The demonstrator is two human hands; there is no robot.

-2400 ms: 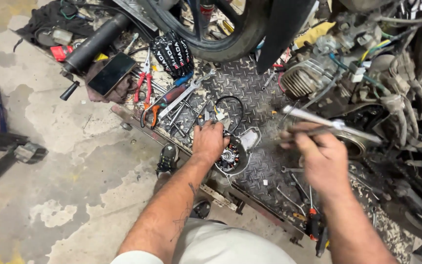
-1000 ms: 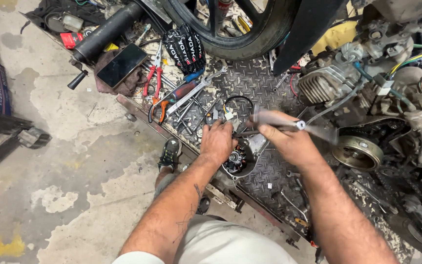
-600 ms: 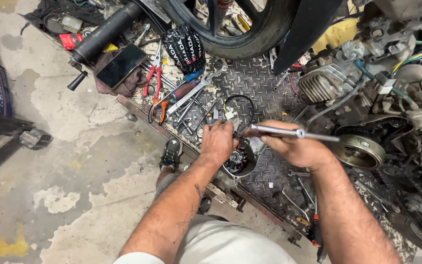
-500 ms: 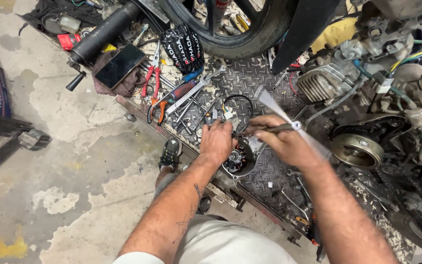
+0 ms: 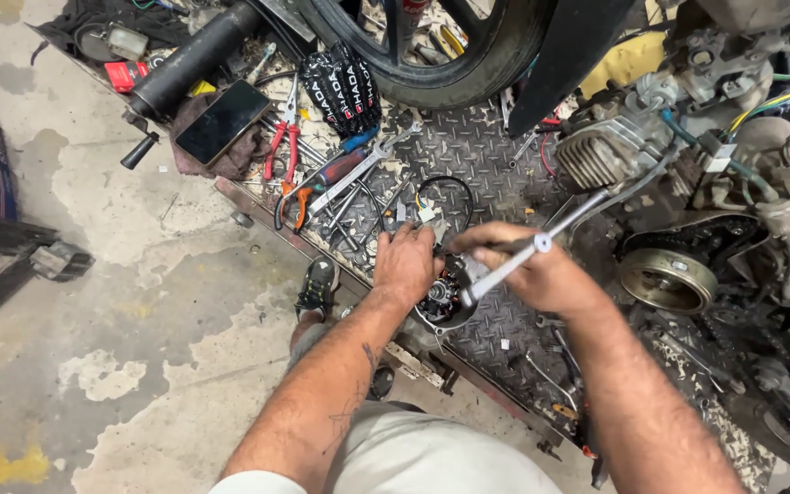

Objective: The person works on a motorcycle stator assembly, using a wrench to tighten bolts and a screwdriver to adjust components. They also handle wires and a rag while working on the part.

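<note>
At the upper left of the frame a dark phone [image 5: 222, 120] lies on a rag, red-handled pliers [image 5: 282, 146] just right of it. At centre the left hand [image 5: 406, 265] presses, fingers curled, on the round stator part [image 5: 445, 297] lying on the checker-plate floor [image 5: 468, 151]. It looks heavy, rigid, greasy; best gripped by its rim. The right hand [image 5: 541, 274] is closed around a metal T-handle wrench [image 5: 541, 245].

A bright silver steel T-handle wrench [image 5: 541, 242] crosses above a black round engine cover wound with copper-coloured coils [image 5: 443, 297], on a dark grey steel plate embossed with a diamond tread pattern [image 5: 468, 151]. Near the plate's left edge lie red-handled pliers [image 5: 283, 137], a glossy black slab phone [image 5: 219, 121] on a brown rag, and black gloves with white lettering [image 5: 347, 87].
</note>
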